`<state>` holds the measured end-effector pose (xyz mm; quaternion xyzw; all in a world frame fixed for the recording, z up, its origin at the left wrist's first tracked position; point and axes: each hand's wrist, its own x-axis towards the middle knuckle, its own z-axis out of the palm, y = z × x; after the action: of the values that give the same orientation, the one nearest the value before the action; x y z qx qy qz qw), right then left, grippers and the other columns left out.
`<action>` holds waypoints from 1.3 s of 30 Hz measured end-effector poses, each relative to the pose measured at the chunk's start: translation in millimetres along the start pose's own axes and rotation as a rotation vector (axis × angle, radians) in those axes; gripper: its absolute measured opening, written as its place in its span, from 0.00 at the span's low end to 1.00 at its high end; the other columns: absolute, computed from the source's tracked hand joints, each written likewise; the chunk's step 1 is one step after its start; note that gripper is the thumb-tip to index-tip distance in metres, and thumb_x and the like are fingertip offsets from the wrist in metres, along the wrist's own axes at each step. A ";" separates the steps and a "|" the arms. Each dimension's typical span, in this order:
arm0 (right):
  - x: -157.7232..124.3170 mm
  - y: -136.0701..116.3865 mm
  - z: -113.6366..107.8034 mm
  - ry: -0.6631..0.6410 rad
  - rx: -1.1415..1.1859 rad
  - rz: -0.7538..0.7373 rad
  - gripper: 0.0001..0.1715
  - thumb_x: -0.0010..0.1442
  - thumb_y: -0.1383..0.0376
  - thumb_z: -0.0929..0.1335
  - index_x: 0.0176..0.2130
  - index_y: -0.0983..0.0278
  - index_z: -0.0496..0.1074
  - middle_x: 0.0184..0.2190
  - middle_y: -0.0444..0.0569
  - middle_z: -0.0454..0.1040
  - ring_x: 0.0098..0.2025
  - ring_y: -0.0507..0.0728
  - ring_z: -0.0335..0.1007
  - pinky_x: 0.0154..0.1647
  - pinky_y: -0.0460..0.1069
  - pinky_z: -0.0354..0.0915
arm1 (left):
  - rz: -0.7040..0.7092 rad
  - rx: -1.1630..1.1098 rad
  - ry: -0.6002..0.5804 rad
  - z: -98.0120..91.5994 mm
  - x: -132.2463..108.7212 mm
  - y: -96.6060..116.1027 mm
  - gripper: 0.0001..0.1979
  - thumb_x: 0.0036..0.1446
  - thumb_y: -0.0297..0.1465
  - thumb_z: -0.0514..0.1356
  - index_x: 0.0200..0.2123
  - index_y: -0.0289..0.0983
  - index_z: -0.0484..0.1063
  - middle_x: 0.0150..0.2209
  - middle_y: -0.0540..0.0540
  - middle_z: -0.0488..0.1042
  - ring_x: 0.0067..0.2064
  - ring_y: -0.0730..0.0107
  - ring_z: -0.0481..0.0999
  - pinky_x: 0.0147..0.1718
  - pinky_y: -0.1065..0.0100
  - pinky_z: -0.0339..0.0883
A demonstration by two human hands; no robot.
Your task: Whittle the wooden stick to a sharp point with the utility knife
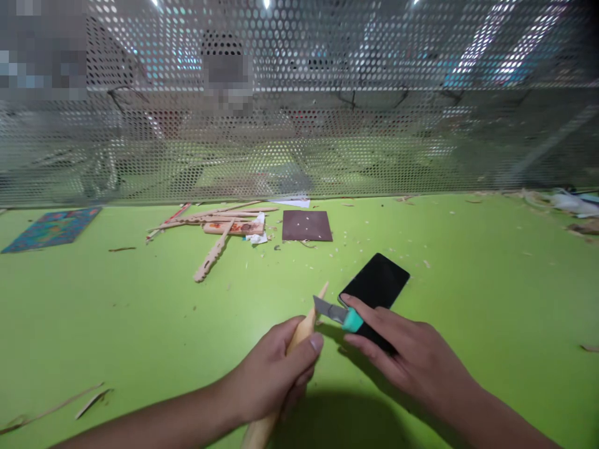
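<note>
My left hand [281, 368] is closed round a pale wooden stick [304, 330] that tapers to a thin point at its upper end and runs down past the bottom edge. In my right hand [416, 355] is a utility knife [352, 320] with a teal-green front and a black body. Its grey blade points left and lies against the stick just below the tip. Behind the knife a black smartphone [377, 280] lies flat on the green table, its near end partly hidden by my right hand.
A bundle of carved wooden sticks [215, 215] lies at the back left, with one notched carved stick [213, 255] in front. A brown square sheet [307, 226] and a colourful patterned sheet [53, 228] are on the table. Shavings are scattered about. A perforated metal screen [290, 137] closes the back.
</note>
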<state>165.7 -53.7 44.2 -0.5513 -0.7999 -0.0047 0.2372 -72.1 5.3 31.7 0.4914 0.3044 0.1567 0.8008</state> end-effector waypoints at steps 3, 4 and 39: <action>-1.5 3.3 1.1 -0.021 0.029 0.019 0.29 0.78 0.51 0.57 0.62 0.67 0.70 0.37 0.53 0.84 0.29 0.55 0.81 0.26 0.46 0.73 | 0.029 0.024 -0.011 -1.3 1.8 -0.3 0.21 0.67 0.50 0.61 0.40 0.36 0.65 0.25 0.55 0.64 0.22 0.79 0.63 0.20 0.75 0.62; -1.9 4.1 1.9 -0.029 0.030 0.024 0.29 0.78 0.51 0.57 0.62 0.66 0.71 0.39 0.53 0.84 0.30 0.56 0.82 0.27 0.47 0.75 | 0.041 0.045 -0.015 -1.9 2.3 -0.1 0.21 0.66 0.50 0.61 0.39 0.36 0.65 0.26 0.55 0.65 0.23 0.79 0.64 0.21 0.75 0.63; -5.4 4.9 7.6 -0.119 0.094 0.058 0.31 0.76 0.51 0.58 0.62 0.66 0.73 0.46 0.58 0.84 0.37 0.63 0.85 0.32 0.55 0.81 | -0.024 -0.011 -0.095 -3.5 -1.3 8.1 0.20 0.66 0.47 0.64 0.47 0.38 0.64 0.27 0.58 0.60 0.22 0.82 0.56 0.18 0.78 0.53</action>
<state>168.7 -54.5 34.1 -0.5618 -0.7955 0.0725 0.2152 -74.9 10.9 38.1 0.4902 0.2710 0.1255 0.8188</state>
